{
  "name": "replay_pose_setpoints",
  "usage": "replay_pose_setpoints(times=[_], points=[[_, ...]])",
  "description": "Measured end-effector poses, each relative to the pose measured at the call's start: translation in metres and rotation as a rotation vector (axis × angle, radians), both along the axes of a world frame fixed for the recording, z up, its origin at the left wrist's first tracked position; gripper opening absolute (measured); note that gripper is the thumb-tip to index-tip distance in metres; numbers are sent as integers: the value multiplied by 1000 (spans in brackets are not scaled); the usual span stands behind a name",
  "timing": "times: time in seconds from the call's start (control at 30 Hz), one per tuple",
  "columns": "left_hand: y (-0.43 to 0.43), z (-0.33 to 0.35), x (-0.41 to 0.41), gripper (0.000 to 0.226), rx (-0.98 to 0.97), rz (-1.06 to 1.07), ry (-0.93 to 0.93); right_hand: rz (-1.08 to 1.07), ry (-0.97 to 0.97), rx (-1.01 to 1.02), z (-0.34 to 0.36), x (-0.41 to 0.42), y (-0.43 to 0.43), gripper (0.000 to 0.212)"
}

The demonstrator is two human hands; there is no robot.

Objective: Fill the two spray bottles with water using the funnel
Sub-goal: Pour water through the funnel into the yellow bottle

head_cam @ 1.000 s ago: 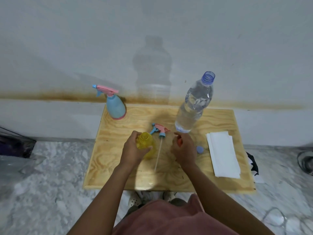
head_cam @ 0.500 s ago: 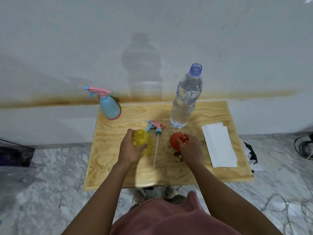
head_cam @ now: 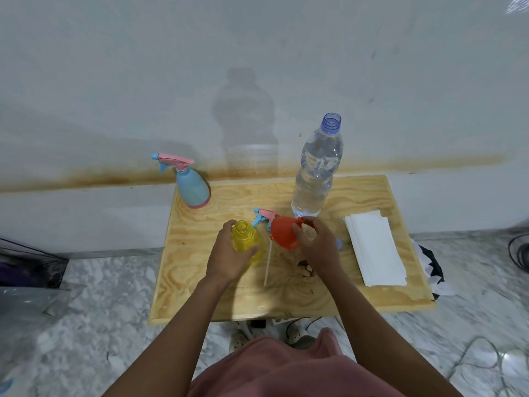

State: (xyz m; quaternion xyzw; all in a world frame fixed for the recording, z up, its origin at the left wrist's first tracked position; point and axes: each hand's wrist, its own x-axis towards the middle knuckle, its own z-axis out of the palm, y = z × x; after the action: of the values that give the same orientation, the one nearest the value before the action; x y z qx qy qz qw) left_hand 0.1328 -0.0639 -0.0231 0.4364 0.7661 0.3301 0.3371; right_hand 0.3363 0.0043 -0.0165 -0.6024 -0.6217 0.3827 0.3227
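The yellow spray bottle (head_cam: 246, 244) stands open-necked near the middle of the wooden table (head_cam: 380, 196), and my left hand (head_cam: 229, 257) is wrapped round its body, fingers closed on it to keep it upright. My right hand (head_cam: 316, 246) holds the red funnel (head_cam: 284, 232) by the tab on its rim, fingers pinched on it; the funnel hangs tilted, just beside the bottle's neck and above the table, not yet seated.

The removed trigger head (head_cam: 264, 217), with its long dip tube (head_cam: 267, 263), lies between my hands, partly hidden behind the funnel. The blue spray bottle (head_cam: 192, 188) stands at the far left corner of the table with its sprayer on, so I judge it is not yet ready for filling. The uncapped water bottle (head_cam: 317, 179) stands at the back, well clear of my hands, and a stack of white paper towels (head_cam: 373, 250) lies to the right.

To do this step well, I want to turn the funnel so its spout points straight down and set it in the yellow neck until the cone sits level. I would keep the left hand low on the body, away from the opening, so it steadies without blocking. The funnel should rest on its own before I let go to reach for the water, or the pour may tip it.
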Motion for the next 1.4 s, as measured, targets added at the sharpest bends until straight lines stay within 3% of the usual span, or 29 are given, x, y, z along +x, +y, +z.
replay_pose_setpoints(times=[0.1, 0.17, 0.3, 0.43, 0.53, 0.63, 0.77, 0.87, 1.13, 1.4], points=[[-4, 9, -1, 97, -6, -29, 12, 65, 54, 47, 18, -6, 2, 26], [-8, 23, -4, 95, 79, -71, 54, 110, 99, 58, 35, -11, 5, 26], [-17, 56, -10, 78, 303, -208, 154, 244, 145, 19, 68, -22, 14, 31], [-19, 87, -14, 49, 509, -289, 162, 338, 149, -32, 90, -42, 20, 10], [-19, 101, -18, 34, 571, -295, 151, 360, 192, -85, 99, -55, 24, 11], [-22, 109, -23, 30, 528, -200, 99, 417, 157, -110, 106, -64, 22, 18], [-22, 114, -30, 11, 381, 71, -159, 433, 335, -192, 114, -67, 17, 13], [-20, 110, -37, 6, 305, 153, -237, 464, 347, -211, 111, -68, 12, 17], [-15, 102, -33, 33, 161, 176, -257, 397, 252, -283, 92, -71, 12, 31], [-4, 89, -31, 31, 85, 216, -258, 373, 99, -270, 79, -77, 18, 34]])
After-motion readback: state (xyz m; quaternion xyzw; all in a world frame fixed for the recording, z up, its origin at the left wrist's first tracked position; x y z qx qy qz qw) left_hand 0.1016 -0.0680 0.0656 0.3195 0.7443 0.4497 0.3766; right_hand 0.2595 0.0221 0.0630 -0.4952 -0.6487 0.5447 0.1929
